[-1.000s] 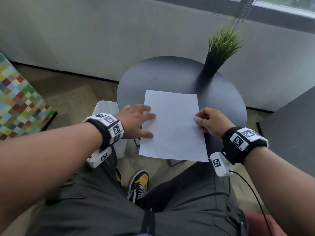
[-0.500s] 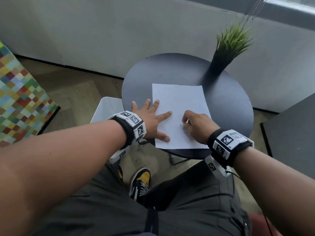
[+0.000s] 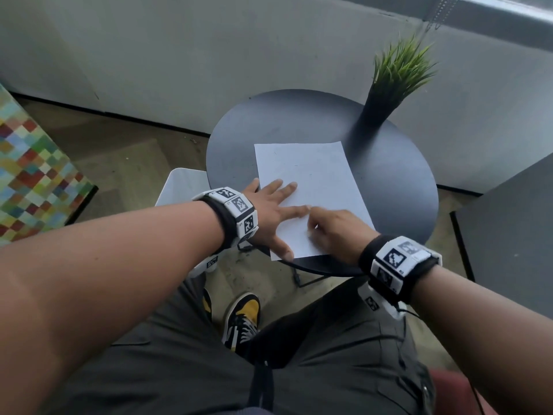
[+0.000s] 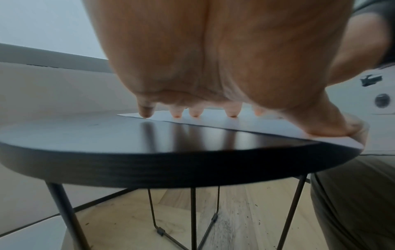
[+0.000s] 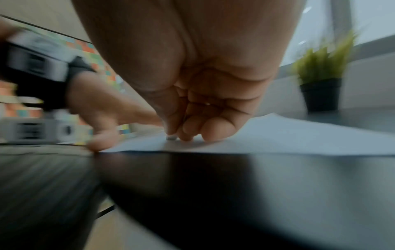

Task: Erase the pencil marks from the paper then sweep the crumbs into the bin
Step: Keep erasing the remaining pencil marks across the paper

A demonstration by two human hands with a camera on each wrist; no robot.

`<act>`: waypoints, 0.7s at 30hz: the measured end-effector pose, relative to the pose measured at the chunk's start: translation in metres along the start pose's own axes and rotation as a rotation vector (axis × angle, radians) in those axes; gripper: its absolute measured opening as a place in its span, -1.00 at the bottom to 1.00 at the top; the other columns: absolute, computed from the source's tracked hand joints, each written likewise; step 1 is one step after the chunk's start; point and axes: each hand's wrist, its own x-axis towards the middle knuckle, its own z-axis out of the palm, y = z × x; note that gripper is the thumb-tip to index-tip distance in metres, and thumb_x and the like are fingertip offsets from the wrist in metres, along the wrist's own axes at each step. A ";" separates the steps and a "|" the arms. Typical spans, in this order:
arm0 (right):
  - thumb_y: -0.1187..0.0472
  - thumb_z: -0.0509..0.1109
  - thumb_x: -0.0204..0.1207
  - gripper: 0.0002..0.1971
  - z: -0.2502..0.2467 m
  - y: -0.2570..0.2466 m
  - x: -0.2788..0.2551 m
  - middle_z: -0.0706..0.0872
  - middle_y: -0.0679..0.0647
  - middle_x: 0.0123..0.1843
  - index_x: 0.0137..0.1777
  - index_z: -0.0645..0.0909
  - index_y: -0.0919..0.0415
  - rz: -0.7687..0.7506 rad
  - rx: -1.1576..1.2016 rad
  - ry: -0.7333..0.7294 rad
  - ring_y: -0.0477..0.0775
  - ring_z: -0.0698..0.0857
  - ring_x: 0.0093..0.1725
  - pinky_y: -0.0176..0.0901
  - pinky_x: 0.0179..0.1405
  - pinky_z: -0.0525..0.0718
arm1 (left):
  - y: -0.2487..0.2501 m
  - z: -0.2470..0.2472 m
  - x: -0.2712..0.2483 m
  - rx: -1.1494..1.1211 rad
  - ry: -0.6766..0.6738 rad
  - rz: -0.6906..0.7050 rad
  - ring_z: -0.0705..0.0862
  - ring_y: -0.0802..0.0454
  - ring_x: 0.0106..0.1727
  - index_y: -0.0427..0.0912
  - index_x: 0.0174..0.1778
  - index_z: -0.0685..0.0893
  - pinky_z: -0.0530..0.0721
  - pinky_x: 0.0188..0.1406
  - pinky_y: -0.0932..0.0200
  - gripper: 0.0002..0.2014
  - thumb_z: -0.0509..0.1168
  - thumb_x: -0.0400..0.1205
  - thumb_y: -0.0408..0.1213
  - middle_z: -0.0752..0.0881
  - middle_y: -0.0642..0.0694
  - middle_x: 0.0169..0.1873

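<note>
1. White plastic bin (image 3: pixel 182 187) stood on the floor, just left of the round dark bench (image 3: pixel 398 187).
2. Left hand (image 3: pixel 270 211) lay flat and relaxed, fingers (image 4: pixel 146 110) spread, pinning the white paper sheet (image 3: pixel 314 175) near its left edge.
3. Right hand (image 3: pixel 335 229) was curled, pinching a small grey eraser (image 5: pixel 171 137) against the sheet's near part.
4. Judgement: short strokes away from the pinned edge, light pressure, to avoid creasing.
5. Green potted plant (image 3: pixel 395 73) stood at far right.

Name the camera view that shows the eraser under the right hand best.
Right wrist view: the eraser shows as a small grey tip pinched by the right hand against the paper. The head view hides it behind the fingers; the left wrist view misses it.
</note>
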 end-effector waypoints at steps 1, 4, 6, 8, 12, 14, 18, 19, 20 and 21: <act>0.12 0.26 0.59 -0.94 0.002 -0.010 -0.008 0.68 0.09 -0.13 -0.07 0.49 0.07 -0.103 -0.018 -0.063 0.21 0.61 -0.09 -0.03 -0.13 0.54 | 0.000 0.000 0.001 0.001 -0.005 -0.001 -0.33 -0.18 0.71 0.48 0.62 -0.27 -0.19 0.63 -0.39 0.09 0.19 0.28 0.64 -0.39 -0.06 0.70; 0.14 0.31 0.56 -0.95 -0.006 -0.007 -0.002 0.63 0.00 -0.17 -0.04 0.55 0.09 -0.083 -0.027 -0.116 0.17 0.62 -0.07 -0.13 -0.16 0.46 | 0.001 -0.002 0.002 0.016 -0.016 -0.009 -0.33 -0.20 0.71 0.47 0.62 -0.29 -0.14 0.64 -0.37 0.10 0.19 0.28 0.65 -0.39 -0.07 0.70; 0.11 0.29 0.56 -0.88 -0.014 0.011 0.010 0.65 0.04 -0.08 0.03 0.55 0.09 0.119 -0.024 0.008 0.21 0.62 0.01 -0.12 -0.11 0.51 | 0.004 -0.002 0.003 0.014 -0.021 -0.017 -0.32 -0.22 0.71 0.46 0.62 -0.29 -0.11 0.66 -0.35 0.12 0.20 0.27 0.65 -0.38 -0.09 0.70; 0.09 0.25 0.59 -0.86 -0.012 0.014 0.011 0.67 0.10 -0.01 0.07 0.49 0.11 0.154 -0.070 0.070 0.23 0.59 -0.01 -0.08 -0.13 0.51 | 0.005 -0.002 0.004 0.011 -0.019 -0.026 -0.29 -0.25 0.71 0.45 0.63 -0.27 -0.06 0.67 -0.33 0.12 0.22 0.27 0.64 -0.36 -0.11 0.70; 0.08 0.30 0.57 -0.88 0.001 -0.016 -0.012 0.64 0.04 -0.15 -0.01 0.50 0.11 -0.173 -0.078 -0.135 0.15 0.56 -0.14 -0.12 -0.22 0.37 | 0.007 -0.003 0.002 0.004 -0.014 -0.048 -0.27 -0.29 0.71 0.44 0.64 -0.26 -0.02 0.66 -0.33 0.13 0.22 0.26 0.64 -0.35 -0.12 0.71; 0.10 0.30 0.56 -0.90 -0.006 -0.004 -0.004 0.65 0.03 -0.13 -0.01 0.52 0.09 -0.066 -0.053 -0.104 0.17 0.61 -0.07 -0.11 -0.16 0.47 | 0.010 -0.003 0.002 0.010 -0.017 -0.071 -0.26 -0.31 0.71 0.43 0.63 -0.27 -0.02 0.66 -0.34 0.12 0.20 0.27 0.64 -0.34 -0.14 0.71; 0.08 0.23 0.60 -0.86 -0.008 0.009 0.001 0.64 0.12 -0.06 0.05 0.46 0.13 0.105 -0.080 0.056 0.26 0.61 -0.03 -0.02 -0.12 0.56 | 0.016 -0.005 0.002 0.010 -0.016 -0.107 -0.25 -0.32 0.71 0.43 0.63 -0.29 -0.04 0.64 -0.38 0.10 0.17 0.29 0.66 -0.34 -0.15 0.71; 0.10 0.23 0.61 -0.87 -0.003 0.000 -0.003 0.63 0.12 -0.10 0.04 0.45 0.14 0.020 -0.086 0.013 0.25 0.60 -0.06 -0.02 -0.16 0.54 | 0.017 -0.005 0.001 0.013 -0.016 -0.110 -0.24 -0.32 0.71 0.43 0.64 -0.28 -0.05 0.64 -0.39 0.10 0.16 0.29 0.66 -0.34 -0.15 0.71; 0.11 0.24 0.60 -0.89 0.003 -0.011 -0.011 0.63 0.13 -0.14 -0.02 0.45 0.14 -0.079 -0.079 -0.052 0.25 0.58 -0.11 -0.01 -0.19 0.53 | 0.017 -0.005 0.000 0.014 -0.019 -0.112 -0.24 -0.32 0.71 0.43 0.64 -0.28 -0.05 0.63 -0.40 0.10 0.16 0.29 0.66 -0.35 -0.14 0.71; 0.10 0.26 0.59 -0.89 0.007 -0.015 -0.017 0.64 0.12 -0.17 -0.08 0.44 0.12 -0.145 -0.075 -0.106 0.23 0.56 -0.15 0.00 -0.21 0.53 | 0.017 -0.005 0.000 0.018 -0.022 -0.114 -0.25 -0.31 0.71 0.44 0.64 -0.28 -0.06 0.62 -0.42 0.09 0.15 0.30 0.66 -0.35 -0.14 0.71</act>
